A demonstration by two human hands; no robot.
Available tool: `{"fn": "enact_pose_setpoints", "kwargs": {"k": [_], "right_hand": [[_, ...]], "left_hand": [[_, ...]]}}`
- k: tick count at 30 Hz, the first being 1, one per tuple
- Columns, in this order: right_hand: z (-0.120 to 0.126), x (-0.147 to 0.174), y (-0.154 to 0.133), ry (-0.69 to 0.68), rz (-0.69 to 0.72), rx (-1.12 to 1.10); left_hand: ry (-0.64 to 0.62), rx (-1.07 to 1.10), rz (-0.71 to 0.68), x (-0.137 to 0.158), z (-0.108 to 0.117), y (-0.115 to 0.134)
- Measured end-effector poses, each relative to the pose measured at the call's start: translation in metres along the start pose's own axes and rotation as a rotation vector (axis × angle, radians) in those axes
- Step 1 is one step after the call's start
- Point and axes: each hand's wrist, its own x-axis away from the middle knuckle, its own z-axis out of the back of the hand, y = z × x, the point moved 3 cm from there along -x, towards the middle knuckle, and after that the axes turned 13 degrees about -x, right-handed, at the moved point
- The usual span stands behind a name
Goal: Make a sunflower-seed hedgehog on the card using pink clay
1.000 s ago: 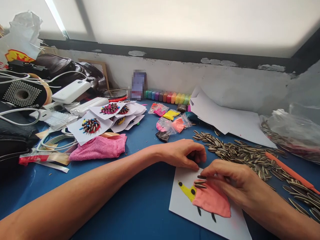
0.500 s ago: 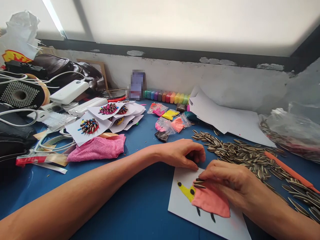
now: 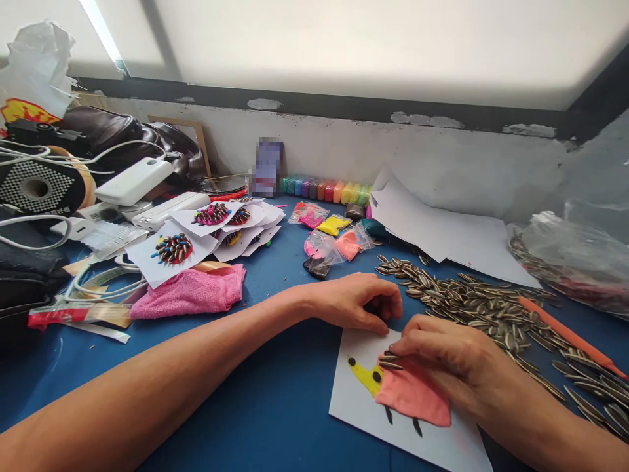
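My right hand (image 3: pixel 449 351) pinches a sunflower seed (image 3: pixel 388 354) against the upper left of a flat pink clay shape (image 3: pixel 417 396). Another striped seed (image 3: pixel 392 366) lies just below the fingertips. The clay sits on a white sheet (image 3: pixel 354 406), joined to a yellow clay snout (image 3: pixel 362 377) with black dots, and two short black legs (image 3: pixel 417 427) show under it. At the sheet's top edge rests my left hand (image 3: pixel 356 301), fingers loosely bent and thumb apart from them. Its palm is hidden.
Loose sunflower seeds (image 3: pixel 472 305) and an orange tool (image 3: pixel 570 337) lie to the right. Bagged clay (image 3: pixel 334 225), blank paper (image 3: pixel 442 226) and a clay row (image 3: pixel 327 190) stand behind. Left are seed-covered cards (image 3: pixel 142 252), a pink cloth (image 3: pixel 189 295) and cables.
The view has shifted very slightly. Both hands stay in nearly the same place, and the right fingertips remain at the same corner of the pink clay.
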Motion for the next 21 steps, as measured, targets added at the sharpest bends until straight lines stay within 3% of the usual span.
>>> {"fn": "enact_pose_setpoints", "kwargs": {"k": [9, 14, 21], "right_hand": [[0.006, 0.004, 0.000, 0.098, 0.134, 0.120], [0.030, 0.008, -0.005, 0.214, 0.112, 0.279], [0.051, 0.014, 0.017, 0.378, 0.014, 0.538]], "left_hand": [[-0.002, 0.020, -0.010, 0.000, 0.000, 0.001], [-0.012, 0.025, -0.002, 0.000, 0.000, 0.001], [-0.008, 0.038, 0.029, 0.000, 0.000, 0.002]]}}
